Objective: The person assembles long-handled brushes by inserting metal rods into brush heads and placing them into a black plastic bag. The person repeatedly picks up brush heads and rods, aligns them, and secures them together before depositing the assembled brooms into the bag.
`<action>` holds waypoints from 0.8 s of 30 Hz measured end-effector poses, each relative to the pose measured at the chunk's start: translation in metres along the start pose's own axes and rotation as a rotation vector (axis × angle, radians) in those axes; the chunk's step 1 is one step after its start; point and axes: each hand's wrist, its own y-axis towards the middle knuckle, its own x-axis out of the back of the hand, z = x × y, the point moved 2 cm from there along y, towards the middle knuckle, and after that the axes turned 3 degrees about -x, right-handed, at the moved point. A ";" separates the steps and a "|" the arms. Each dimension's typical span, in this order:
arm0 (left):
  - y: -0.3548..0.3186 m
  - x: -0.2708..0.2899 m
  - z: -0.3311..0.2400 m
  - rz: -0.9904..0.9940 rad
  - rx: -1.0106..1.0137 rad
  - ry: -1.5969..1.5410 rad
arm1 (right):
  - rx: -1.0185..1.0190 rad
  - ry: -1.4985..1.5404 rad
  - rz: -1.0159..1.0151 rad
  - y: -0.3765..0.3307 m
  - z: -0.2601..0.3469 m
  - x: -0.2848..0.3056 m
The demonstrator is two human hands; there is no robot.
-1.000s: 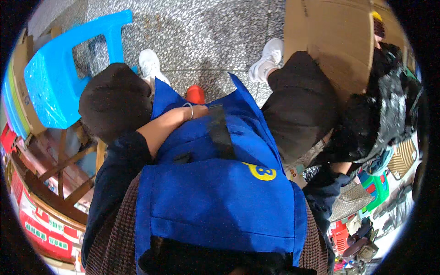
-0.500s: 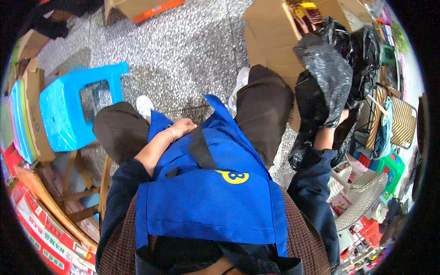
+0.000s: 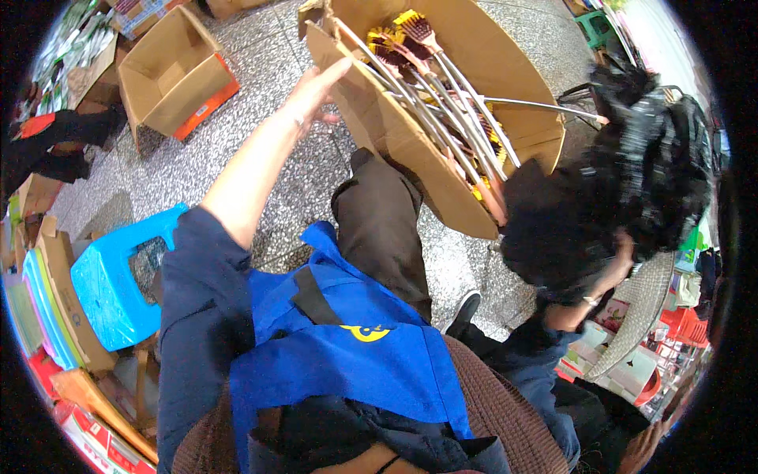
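Observation:
My left hand (image 3: 316,95) reaches far forward, its fingers stretched out and spread at the near left wall of a large open cardboard box (image 3: 426,186). Whether the fingertips touch the wall I cannot tell. Inside the box lie several long-handled brushes (image 3: 474,110) with silvery shafts and yellow and dark bristles; one shaft sticks out over the right edge. On the right, my right hand (image 3: 622,257) is closed on a bunched black plastic bag (image 3: 632,166), blurred by motion and hiding most of my fingers. The bag hangs beside the box's right end.
An open, smaller cardboard box (image 3: 170,71) stands on the speckled floor (image 3: 260,55) at the far left. Nearer on the left is a blue plastic stool (image 3: 110,292). Stacked goods line the left side. A woven chair (image 3: 632,316) and red baskets (image 3: 685,325) are at the right.
My left hand has moved from the blue apron out to the large box. The black bag has shifted right with my right hand, uncovering the brushes. My view and legs have turned.

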 end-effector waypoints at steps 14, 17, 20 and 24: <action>0.050 -0.008 0.040 0.041 0.202 -0.098 | 0.349 0.369 0.089 -0.081 0.205 -0.094; 0.023 -0.002 0.048 -0.024 0.171 -0.229 | 0.430 0.368 0.088 -0.087 0.202 -0.104; -0.003 -0.002 0.053 -0.125 0.132 -0.307 | 0.509 0.319 0.056 -0.084 0.199 -0.111; -0.026 0.001 0.065 -0.252 0.128 -0.359 | 0.517 0.334 0.132 -0.080 0.201 -0.126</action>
